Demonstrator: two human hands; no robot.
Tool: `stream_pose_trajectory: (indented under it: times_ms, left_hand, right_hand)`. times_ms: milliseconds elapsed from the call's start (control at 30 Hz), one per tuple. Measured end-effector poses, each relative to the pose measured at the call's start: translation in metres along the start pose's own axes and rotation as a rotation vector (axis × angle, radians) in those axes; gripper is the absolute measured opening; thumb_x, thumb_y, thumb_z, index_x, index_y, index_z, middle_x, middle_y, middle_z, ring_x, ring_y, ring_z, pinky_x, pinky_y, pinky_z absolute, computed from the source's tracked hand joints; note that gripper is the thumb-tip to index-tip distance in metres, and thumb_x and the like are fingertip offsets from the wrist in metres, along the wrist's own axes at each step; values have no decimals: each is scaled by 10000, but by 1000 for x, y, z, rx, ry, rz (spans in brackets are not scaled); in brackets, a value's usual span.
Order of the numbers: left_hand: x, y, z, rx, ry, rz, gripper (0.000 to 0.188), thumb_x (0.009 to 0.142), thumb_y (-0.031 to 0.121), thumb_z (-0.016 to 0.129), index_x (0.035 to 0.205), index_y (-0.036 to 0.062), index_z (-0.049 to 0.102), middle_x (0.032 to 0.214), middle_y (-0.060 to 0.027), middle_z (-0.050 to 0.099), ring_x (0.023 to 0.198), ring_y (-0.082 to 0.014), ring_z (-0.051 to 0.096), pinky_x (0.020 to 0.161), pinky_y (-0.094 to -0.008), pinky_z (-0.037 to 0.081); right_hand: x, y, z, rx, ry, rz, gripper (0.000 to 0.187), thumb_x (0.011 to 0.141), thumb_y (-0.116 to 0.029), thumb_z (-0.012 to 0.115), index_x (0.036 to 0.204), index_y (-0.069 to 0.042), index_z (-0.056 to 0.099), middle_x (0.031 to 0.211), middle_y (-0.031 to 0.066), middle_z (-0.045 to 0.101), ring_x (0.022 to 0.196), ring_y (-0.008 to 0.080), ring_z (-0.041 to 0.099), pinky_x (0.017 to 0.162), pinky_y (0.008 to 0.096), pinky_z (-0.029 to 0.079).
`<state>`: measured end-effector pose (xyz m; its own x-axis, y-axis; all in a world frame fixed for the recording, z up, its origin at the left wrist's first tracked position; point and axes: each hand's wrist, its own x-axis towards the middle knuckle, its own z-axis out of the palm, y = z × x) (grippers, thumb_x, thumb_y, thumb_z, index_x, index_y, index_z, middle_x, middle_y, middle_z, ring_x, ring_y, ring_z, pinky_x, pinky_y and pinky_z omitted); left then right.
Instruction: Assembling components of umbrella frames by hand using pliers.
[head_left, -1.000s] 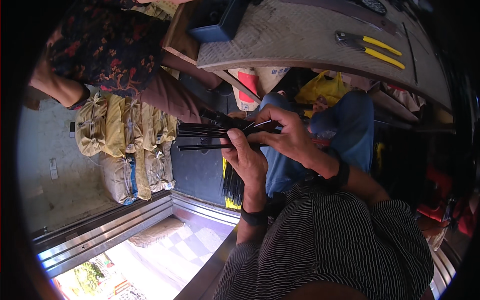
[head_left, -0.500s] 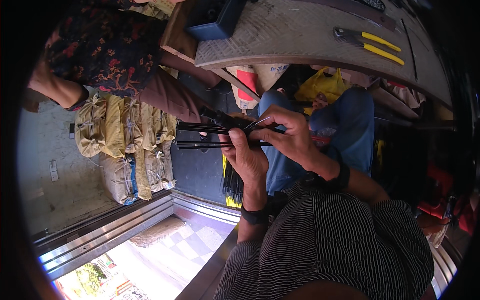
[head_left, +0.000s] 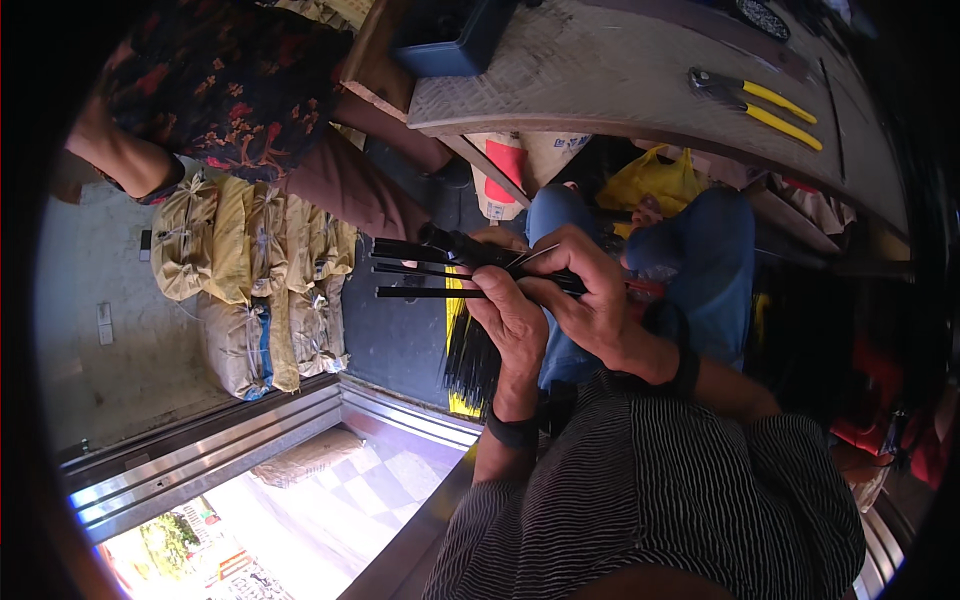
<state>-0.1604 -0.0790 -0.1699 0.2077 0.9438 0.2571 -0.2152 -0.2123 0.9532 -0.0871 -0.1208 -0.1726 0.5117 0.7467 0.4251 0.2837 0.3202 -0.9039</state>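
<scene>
My left hand (head_left: 512, 325) is closed around a folded black umbrella frame (head_left: 425, 293), its thumb along the near side. Several straight black ribs stick out to the left, beside a thicker black tube (head_left: 440, 240) with a round end. Close against it, my right hand (head_left: 592, 305) pinches a thin wire (head_left: 540, 254) between thumb and forefinger. The fingers hide where the wire meets the frame. Below the left hand, a bunch of thin black rods (head_left: 468, 360) hangs in front of something yellow.
Yellow-handled pliers (head_left: 765, 108) lie on the worn bench (head_left: 590, 70), near a blue bin (head_left: 450, 55). A person in a floral top (head_left: 240, 100) is at the upper left. Tied sacks (head_left: 255, 240) are stacked along the wall. A metal door track (head_left: 220, 450) runs at lower left.
The frame has turned slightly, and its tube end and ribs now show more spread apart. Both hands have shifted a little right and stay together. The whole view has moved slightly.
</scene>
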Motion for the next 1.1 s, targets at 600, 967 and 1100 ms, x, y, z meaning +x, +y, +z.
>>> stream_pose_trajectory:
  times_ms: [600, 967, 1100]
  left_hand:
    - [3, 7, -6, 116, -336, 202, 384, 827, 350, 558, 953, 12, 430, 871, -65, 412, 803, -140, 428, 771, -285, 361]
    - [11, 30, 21, 29, -359, 10, 188, 784, -8, 480, 961, -4, 417, 831, -92, 473, 684, -157, 513, 658, -275, 437]
    - [20, 27, 23, 35, -573, 41, 135, 784, -48, 499, 898, -2, 443, 800, -98, 484, 638, -145, 520, 599, -272, 445]
  right_hand:
    - [8, 44, -12, 888, -421, 552, 399, 672, -165, 753, 947, -80, 477, 898, -4, 510, 858, 89, 492, 788, 239, 382]
    - [83, 2, -169, -828, -57, -243, 169, 791, -66, 566, 939, -27, 494, 1058, 116, 547, 1018, 268, 530, 858, 335, 411]
    - [110, 19, -243, -1239, -250, -200, 255, 779, -224, 613, 901, -42, 484, 947, 108, 530, 856, 302, 530, 730, 368, 438]
